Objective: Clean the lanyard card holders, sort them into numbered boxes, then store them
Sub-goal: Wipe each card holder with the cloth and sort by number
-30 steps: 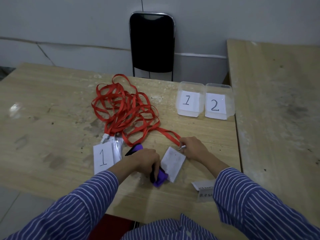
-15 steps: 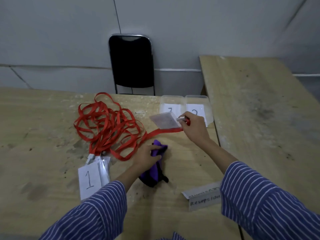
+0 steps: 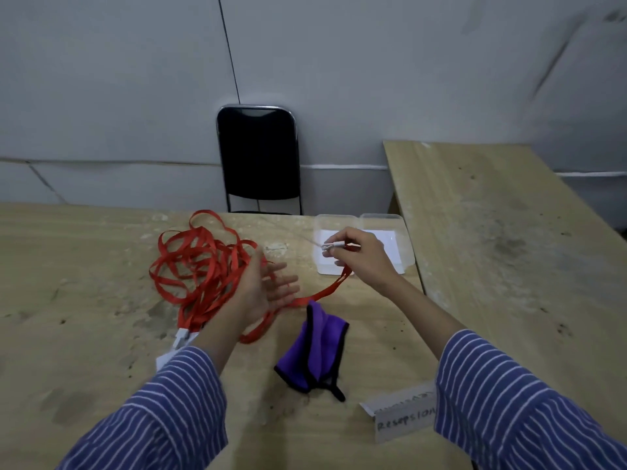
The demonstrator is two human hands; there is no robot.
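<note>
My right hand (image 3: 359, 257) pinches the white clip (image 3: 330, 246) of a red lanyard and holds it just above the clear box 1 (image 3: 327, 221). The clear card holder (image 3: 307, 239) on that clip shows only as a thin edge-on sheet. The held strap (image 3: 325, 291) runs down left, passing by my left hand (image 3: 268, 288), which hovers open with fingers spread. The purple cloth (image 3: 315, 351) lies crumpled on the table, free of both hands. A tangle of red lanyards (image 3: 200, 266) lies at left, with further card holders (image 3: 179, 344) partly hidden by my left sleeve.
Clear box 2 (image 3: 393, 225) stands against box 1 on its right. A folded paper label (image 3: 403, 418) reading "Resepsion" lies near the front right. A black chair (image 3: 258, 154) stands behind the wooden table (image 3: 84, 300). A second wooden table (image 3: 509, 232) adjoins on the right.
My left hand has let go of the purple cloth and risen open to the red strap. My right hand has carried the clip and card holder over the boxes.
</note>
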